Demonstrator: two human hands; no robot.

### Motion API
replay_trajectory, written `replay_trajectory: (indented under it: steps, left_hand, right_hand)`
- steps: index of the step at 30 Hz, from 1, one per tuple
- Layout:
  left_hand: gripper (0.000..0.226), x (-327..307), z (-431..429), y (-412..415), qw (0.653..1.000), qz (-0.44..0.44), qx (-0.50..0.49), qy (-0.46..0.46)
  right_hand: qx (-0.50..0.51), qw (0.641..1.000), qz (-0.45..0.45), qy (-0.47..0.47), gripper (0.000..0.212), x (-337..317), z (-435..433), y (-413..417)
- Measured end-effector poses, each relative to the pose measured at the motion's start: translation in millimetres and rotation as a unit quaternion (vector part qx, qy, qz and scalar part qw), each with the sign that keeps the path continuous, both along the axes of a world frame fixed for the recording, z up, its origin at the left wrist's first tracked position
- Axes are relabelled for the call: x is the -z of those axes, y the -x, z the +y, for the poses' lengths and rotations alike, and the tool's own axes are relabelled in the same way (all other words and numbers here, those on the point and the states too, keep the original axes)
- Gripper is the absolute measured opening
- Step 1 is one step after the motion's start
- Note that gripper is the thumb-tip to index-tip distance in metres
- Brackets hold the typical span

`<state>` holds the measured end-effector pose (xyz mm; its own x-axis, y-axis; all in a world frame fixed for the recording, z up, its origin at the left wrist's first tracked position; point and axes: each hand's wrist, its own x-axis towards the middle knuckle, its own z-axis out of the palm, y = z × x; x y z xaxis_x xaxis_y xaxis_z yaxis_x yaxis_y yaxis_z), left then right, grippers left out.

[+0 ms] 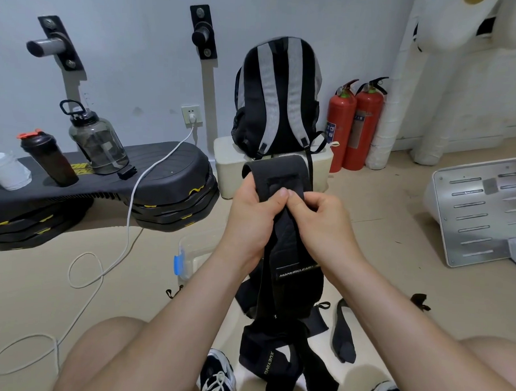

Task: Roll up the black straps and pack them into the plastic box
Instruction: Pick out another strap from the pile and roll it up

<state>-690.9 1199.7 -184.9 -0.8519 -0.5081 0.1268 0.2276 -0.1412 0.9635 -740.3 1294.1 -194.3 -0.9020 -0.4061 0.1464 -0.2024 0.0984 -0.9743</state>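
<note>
clamped together on wide black fabric strap [276, 175]: left hand [251, 221], right hand [327, 227] | risk: dangling tail snagging black strap pile [262, 359] on floor, winding going slack

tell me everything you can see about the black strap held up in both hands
The black strap is a wide band of soft, matte fabric. Its top end folds over above the hands. The left hand and right hand both pinch it, thumbs close together. Below them it hangs down, showing a small label with pale lettering, toward a pile of other straps on the floor.
</note>
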Motion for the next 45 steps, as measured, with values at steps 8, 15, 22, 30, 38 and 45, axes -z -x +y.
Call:
replay_trajectory:
  steps: [8, 15, 22, 30, 38, 45]
  left_hand:
    - [0.033, -9, -7, 4, 0.998, 0.023, -0.065, 0.001]
    - [0.036, -19, -4, 5, 0.998, 0.019, -0.050, -0.040]
    - [0.038, -35, -21, 11, 0.997, -0.035, 0.051, -0.050]
    - [0.039, -33, -35, 19, 0.875, -0.110, -0.197, 0.428]
    - [0.019, -23, -59, 24, 0.839, -0.081, -0.156, 0.516]
    - [0.022, -18, -66, 28, 0.889, -0.141, -0.102, 0.424]
  right_hand:
    - [0.024, 0.991, -0.127, 0.030, 0.050, 5, -1, 1]
    - [-0.076, 0.985, -0.149, 0.036, 0.020, -15, 11, 3]
    - [-0.172, 0.968, -0.184, 0.003, 0.015, -40, 13, 26]
    - [-0.177, 0.971, -0.155, 0.044, 0.014, -25, -3, 46]
    - [-0.180, 0.981, -0.076, 0.006, 0.015, -21, -13, 54]
    - [-0.215, 0.970, -0.076, -0.090, 0.020, -17, -12, 54]
